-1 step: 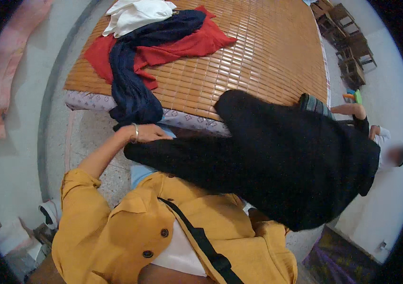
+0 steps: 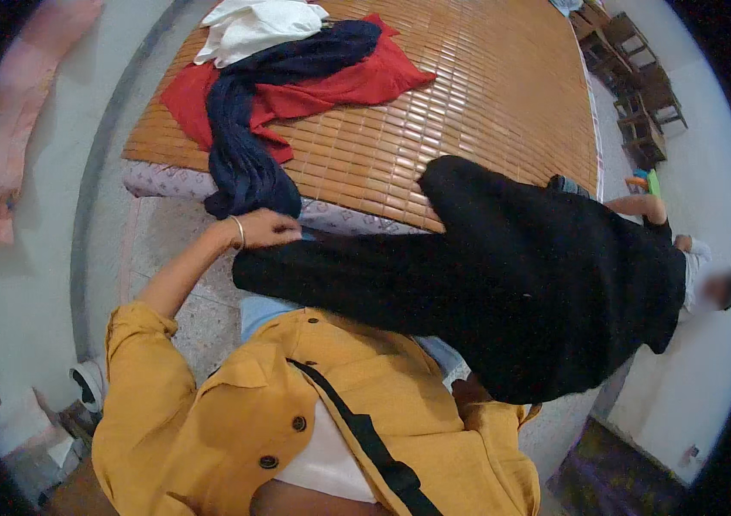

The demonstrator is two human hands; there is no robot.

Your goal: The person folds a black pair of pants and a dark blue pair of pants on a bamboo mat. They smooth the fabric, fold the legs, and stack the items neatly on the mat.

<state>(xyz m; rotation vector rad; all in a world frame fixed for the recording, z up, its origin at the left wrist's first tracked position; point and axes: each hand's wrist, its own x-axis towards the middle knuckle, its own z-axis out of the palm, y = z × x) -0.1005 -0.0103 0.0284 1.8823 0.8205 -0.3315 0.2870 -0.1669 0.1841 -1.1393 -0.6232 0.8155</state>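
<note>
A black garment (image 2: 546, 284) spreads across the front of my body, with one narrow sleeve-like part reaching left. My left hand (image 2: 266, 230) is at the upper edge of that part, near its end. Its fingers are stretched out loosely over the cloth, not wrapped round it. My right forearm goes in under the garment, and the cloth hides my right hand. Beyond my left hand, a dark blue knitted piece (image 2: 245, 146) hangs over the bed's edge. It lies across a red garment (image 2: 339, 90), beside a white cloth (image 2: 258, 30).
A bamboo mat (image 2: 503, 77) covers the bed in front of me. Wooden stools (image 2: 632, 52) stand at the far right. Another person (image 2: 696, 258) is at the right, beyond the black garment. Pink fabric (image 2: 21, 129) hangs at the left, and a white shoe (image 2: 88, 384) is by the wall.
My left hand has risen slightly off the black cloth, its fingers looser. The garment has shifted a little to the right, with its lower part slightly higher.
</note>
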